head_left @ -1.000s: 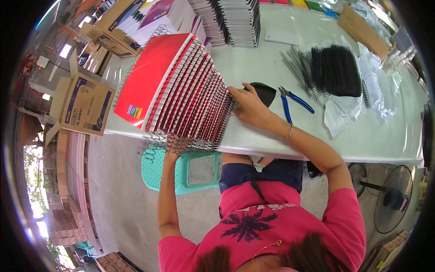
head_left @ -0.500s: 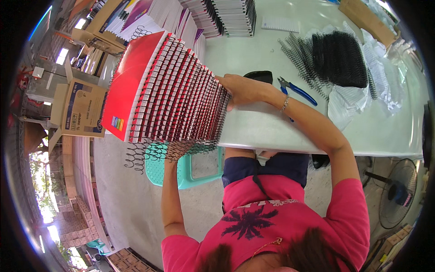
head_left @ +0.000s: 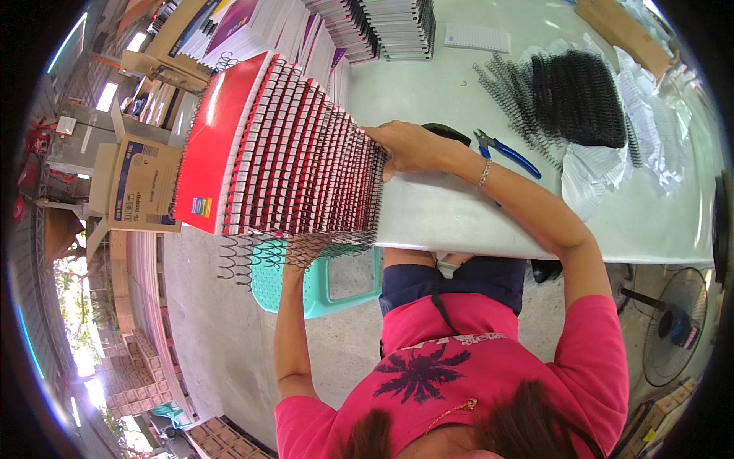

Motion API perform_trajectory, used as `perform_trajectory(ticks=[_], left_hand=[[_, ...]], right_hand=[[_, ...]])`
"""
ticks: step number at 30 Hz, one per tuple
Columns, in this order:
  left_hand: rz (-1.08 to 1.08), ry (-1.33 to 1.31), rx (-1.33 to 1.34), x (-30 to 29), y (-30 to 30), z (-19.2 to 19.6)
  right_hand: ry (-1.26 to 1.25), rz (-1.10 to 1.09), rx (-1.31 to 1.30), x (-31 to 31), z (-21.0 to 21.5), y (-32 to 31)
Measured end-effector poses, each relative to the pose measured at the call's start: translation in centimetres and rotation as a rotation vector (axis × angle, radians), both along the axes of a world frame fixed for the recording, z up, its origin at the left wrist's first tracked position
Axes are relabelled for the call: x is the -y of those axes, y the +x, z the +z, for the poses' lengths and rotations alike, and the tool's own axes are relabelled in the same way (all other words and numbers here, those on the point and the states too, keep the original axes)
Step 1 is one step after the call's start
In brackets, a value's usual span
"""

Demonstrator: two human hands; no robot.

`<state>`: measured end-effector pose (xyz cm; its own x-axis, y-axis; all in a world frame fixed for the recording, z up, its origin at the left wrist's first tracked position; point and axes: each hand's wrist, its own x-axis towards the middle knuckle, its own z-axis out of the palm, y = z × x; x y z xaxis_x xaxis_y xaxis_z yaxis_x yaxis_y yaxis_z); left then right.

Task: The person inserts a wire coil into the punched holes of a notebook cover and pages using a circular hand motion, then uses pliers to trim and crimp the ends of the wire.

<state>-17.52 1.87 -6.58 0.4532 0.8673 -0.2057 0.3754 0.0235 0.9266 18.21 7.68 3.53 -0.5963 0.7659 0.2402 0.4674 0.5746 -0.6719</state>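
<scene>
Red covers close to the fingers: bracing the right hand (head_left: 409, 145) at the 3 o'clock end of a notebook stack (head_left: 306, 153), holding thumb and index apart, impossible to tell whether pinching. Reaching in from 6 o'clock with the left hand (head_left: 304, 249), apparently supporting, fingers too hidden behind dangling coils (head_left: 233, 260) to tell. Facing the stack at 9 o'clock from the right, 12 from the left, both equally near; stretching 9 to 3 along the row. Leaving blue-handled cutters (head_left: 516, 158) at 3 o'clock on the white desk (head_left: 451, 214), heaped black coils (head_left: 577, 99) beyond. Compared with a second ago, showing less cover, more coiled edge.
</scene>
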Motion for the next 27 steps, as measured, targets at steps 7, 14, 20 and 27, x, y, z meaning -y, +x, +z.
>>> perform_trajectory(ticks=[7, 14, 20, 27], left_hand=[[-0.049, 0.106, -0.184, -1.1, -0.6, -3.0], [-0.128, 0.313, -0.604, -4.5, -6.4, -11.8], [-0.361, 0.831, -0.915, -7.4, 8.4, 0.0], [-0.181, 0.655, -0.38, -7.0, 11.0, 7.1]], right_hand=[[0.009, -0.098, 0.089, 1.7, 0.0, 2.4], [0.13, -0.203, 0.101, 3.5, 0.4, 3.4], [0.03, -0.454, 0.147, 4.1, -1.6, 7.7], [0.13, -0.741, 0.036, 10.4, 1.1, 8.1]])
